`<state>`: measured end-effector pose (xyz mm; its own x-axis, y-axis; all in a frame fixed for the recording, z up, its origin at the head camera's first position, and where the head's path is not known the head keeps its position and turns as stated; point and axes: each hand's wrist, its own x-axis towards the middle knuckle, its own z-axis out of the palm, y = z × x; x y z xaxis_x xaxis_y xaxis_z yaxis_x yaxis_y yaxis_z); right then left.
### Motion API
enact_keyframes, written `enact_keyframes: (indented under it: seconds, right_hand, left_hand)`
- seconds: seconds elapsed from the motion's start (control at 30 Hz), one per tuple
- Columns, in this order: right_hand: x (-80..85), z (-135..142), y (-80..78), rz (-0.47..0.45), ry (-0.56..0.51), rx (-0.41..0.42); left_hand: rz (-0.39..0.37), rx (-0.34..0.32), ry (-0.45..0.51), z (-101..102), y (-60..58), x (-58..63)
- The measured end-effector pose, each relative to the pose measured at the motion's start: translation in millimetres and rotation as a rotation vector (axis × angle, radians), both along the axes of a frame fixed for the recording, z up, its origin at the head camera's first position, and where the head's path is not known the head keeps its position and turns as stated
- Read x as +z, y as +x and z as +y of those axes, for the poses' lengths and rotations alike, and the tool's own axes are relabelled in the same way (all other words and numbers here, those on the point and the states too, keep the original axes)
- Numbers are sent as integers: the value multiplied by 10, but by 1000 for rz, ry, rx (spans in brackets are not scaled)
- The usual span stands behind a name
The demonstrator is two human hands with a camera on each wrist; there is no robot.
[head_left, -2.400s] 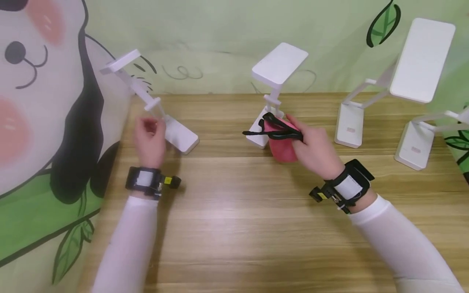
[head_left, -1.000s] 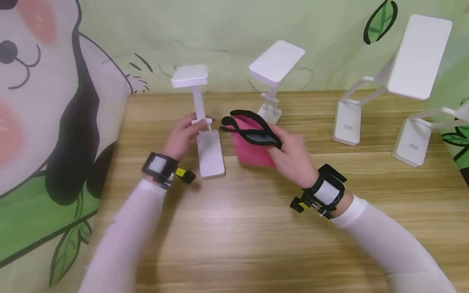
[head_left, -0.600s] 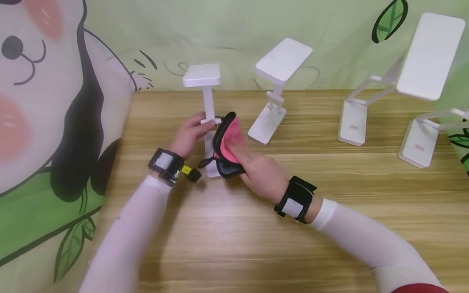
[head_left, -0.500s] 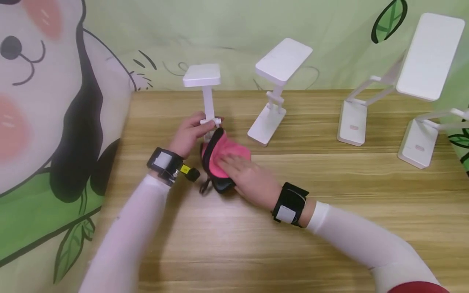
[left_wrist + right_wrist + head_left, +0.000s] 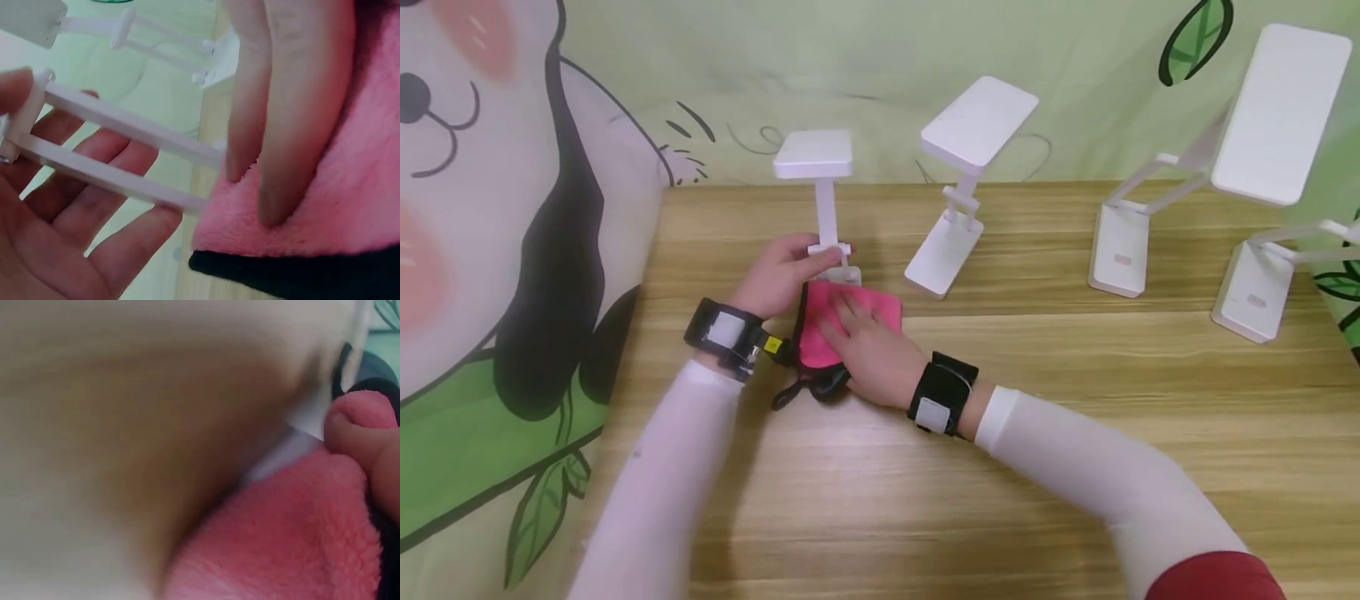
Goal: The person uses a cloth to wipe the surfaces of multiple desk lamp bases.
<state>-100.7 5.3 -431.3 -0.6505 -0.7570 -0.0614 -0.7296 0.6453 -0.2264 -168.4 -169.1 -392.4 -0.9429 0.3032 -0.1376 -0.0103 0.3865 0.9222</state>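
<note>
My left hand (image 5: pixel 782 275) holds a white folding desk lamp (image 5: pixel 814 154) by its arm joint, with the thumb across the front. In the left wrist view, some fingers lie behind the twin arm rods (image 5: pixel 119 178). A fluffy pink cleaning cloth (image 5: pixel 883 307) with black edging and a hanging loop covers most of that lamp's base. My right hand (image 5: pixel 880 358) presses it down with fingers spread nearly straight on top. In the right wrist view, the right thumb (image 5: pixel 350 434) holds a fold of the cloth. Most of the base is hidden beneath.
A second white lamp (image 5: pixel 943 254) stands just right of the hands. Two more lamps stand farther right, one tall (image 5: pixel 1118 250) and one cut off by the frame (image 5: pixel 1255 292). A wooden table (image 5: pixel 1000 500) meets a green panda-print backdrop (image 5: pixel 872 67) behind and at left.
My left hand took hold of the left lamp, which now stands farther right and turned. The right hand brought the cloth leftward and down onto the lamp's base, its fingers flattening out.
</note>
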Motion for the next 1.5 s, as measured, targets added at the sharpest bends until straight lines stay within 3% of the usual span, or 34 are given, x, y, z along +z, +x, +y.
enact_keyframes:
  seconds: [0.23,0.37,0.53,0.67,0.83,1.03,1.2,1.37,1.5]
  right_hand:
    - [71,-159,-240,71,-2,-61]
    - [25,-116,-85,104,-11,-52]
    - [31,-15,183,48,-19,-14]
    - [36,42,245,-2,-22,24]
    - [39,19,49,-16,-60,22]
    - [20,-60,-180,85,-49,-52]
    - [29,-17,-17,26,-61,-71]
    - [72,80,209,-30,-16,-15]
    - [76,71,144,-43,-34,10]
  left_hand:
    - [13,12,-82,8,32,132]
    - [35,13,-92,8,36,78]
    - [30,24,-83,-34,-11,-72]
    - [12,44,-81,-27,11,-62]
    - [-4,19,-34,16,64,107]
    - [5,-10,22,38,87,196]
    - [1,-6,51,52,76,168]
    - [6,-3,28,54,61,167]
    - [20,5,32,32,19,74]
